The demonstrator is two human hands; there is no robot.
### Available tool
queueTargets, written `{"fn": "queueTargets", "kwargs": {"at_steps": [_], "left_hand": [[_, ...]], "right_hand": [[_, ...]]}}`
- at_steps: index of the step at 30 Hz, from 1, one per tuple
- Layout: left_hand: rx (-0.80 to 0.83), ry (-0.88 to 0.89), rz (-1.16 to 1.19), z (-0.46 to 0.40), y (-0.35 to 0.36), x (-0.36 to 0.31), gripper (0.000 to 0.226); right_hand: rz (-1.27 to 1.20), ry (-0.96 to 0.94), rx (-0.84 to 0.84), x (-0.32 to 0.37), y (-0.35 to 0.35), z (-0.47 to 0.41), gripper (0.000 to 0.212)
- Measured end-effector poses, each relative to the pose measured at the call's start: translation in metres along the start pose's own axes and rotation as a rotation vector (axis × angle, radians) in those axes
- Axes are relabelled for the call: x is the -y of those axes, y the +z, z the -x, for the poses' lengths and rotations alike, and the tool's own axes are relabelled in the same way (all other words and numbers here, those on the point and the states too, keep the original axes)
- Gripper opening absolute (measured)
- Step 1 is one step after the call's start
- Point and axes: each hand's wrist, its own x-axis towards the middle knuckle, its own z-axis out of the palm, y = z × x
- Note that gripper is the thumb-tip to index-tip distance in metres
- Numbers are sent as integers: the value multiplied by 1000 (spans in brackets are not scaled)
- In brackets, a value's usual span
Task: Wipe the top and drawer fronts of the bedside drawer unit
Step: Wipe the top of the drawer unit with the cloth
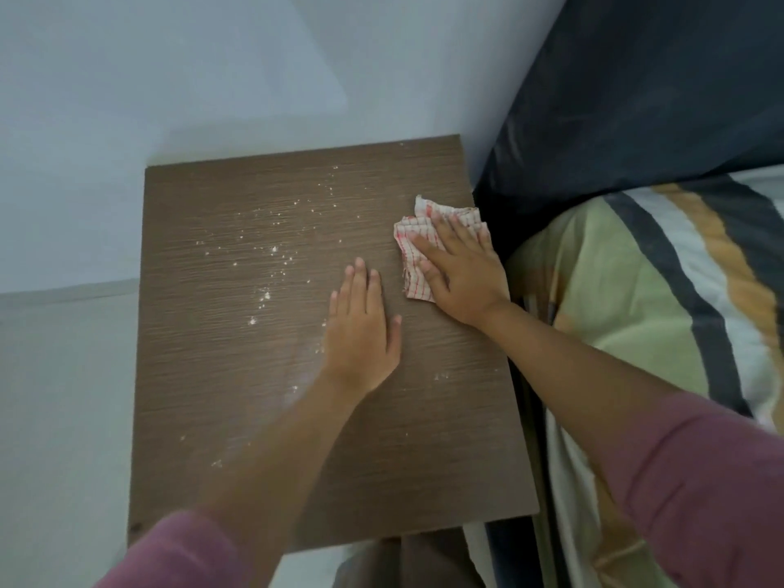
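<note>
The unit's top [237, 375] is seen from above, a brown wood-grain panel set into the corner of the room, its far edge against the wall and its right edge beside the bed. White crumbs [265, 297] are scattered across its far and middle parts, with a few strays near the near edge. The drawer fronts are not shown from this angle.

A red-checked cloth [413, 231] is pressed flat to the top at the far right, under the right hand [460, 273], whose fingers are spread over it. The left hand [360, 328] is laid flat on the bare wood just left of the cloth, fingers extended and close together, nothing held.

Most of the crumbs appear not yet wiped, so the top is judged to be barely begun. From here the crumbs could be pushed off the left or near edge onto the floor if strokes are run outward — or swept off the right edge into the gap by the bed. Powder could also be smeared under the bare left palm, which rests close to a faint dusty patch.

The wall [169, 78] is plain and pale, the floor [63, 396] light. The bed [636, 311] to the right carries a striped cover and a dark pillow [636, 99] — both close enough to catch flicked debris.
</note>
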Motion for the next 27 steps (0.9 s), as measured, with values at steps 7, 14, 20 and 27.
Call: {"fn": "queueTargets", "kwargs": {"at_steps": [7, 14, 20, 27], "left_hand": [[44, 26, 15, 118, 30, 3, 60], [50, 63, -69, 131, 33, 14, 65], [-13, 72, -49, 131, 35, 14, 63], [-85, 98, -35, 131, 36, 14, 62]], "right_hand": [[-3, 37, -18, 18, 10, 68, 49], [5, 59, -20, 29, 20, 108, 47], [-10, 34, -28, 35, 24, 132, 49], [-23, 27, -86, 46, 34, 172, 48]]}}
